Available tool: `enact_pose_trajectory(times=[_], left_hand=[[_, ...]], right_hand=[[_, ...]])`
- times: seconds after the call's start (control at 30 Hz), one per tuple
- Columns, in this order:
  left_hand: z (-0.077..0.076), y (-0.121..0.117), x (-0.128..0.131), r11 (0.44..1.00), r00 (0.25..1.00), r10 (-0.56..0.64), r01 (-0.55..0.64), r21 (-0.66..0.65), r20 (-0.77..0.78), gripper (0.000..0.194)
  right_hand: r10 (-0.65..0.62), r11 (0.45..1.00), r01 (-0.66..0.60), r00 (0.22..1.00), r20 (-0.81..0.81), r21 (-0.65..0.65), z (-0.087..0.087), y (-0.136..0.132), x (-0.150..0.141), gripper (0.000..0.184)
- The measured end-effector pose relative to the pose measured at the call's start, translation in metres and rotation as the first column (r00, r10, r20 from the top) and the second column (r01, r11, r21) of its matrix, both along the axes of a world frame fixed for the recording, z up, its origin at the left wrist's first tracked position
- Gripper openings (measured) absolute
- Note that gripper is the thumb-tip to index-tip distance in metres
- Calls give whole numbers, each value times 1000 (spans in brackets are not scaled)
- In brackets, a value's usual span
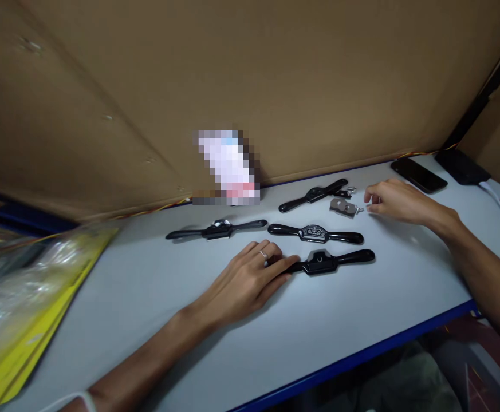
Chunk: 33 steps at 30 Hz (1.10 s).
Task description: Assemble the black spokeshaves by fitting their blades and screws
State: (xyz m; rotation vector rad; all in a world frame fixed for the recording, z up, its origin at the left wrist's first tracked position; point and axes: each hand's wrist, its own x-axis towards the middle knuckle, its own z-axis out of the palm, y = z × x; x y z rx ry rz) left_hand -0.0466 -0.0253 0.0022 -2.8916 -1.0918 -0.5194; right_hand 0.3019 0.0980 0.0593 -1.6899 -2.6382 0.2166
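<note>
Lying rightward from the left hand (260,272), a black two-handled tool (322,261) is pinched by one handle; small silvery parts (359,210) beside the curled right hand (398,200), whose grip cannot be told, could be scattered by a careless brush.

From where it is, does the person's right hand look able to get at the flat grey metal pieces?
Probably yes: the right hand is close beside the flat grey metal pieces. Only a few small silver parts lie between them, and those look too low to block it.
</note>
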Motion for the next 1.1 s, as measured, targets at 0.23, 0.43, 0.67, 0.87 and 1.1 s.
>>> enact_pose_trajectory(times=[0.23, 0.43, 0.67, 0.87, 1.1], left_hand=[[-1, -1, 0, 1000, 1000, 2, -2, 10, 5, 31], [1, 1, 1, 1000, 1000, -16, 16, 9, 21, 31], [7, -6, 11, 989, 982, 54, -77, 125, 182, 23], [11, -19, 27, 997, 962, 71, -79, 19, 265, 27], [13, -24, 34, 997, 951, 56, -70, 34, 306, 25]], right_hand=[[65, 996, -65, 998, -12, -56, -10, 2, -12, 10], [126, 991, -127, 992, -29, -40, -14, 4, -6, 16], [241, 967, -187, 896, -374, 173, -11, -37, -43, 16], [572, 785, -444, 787, -232, 431, -28, -100, -95, 24], [696, 601, -542, 716, -51, 587, -32, -108, -100, 27]])
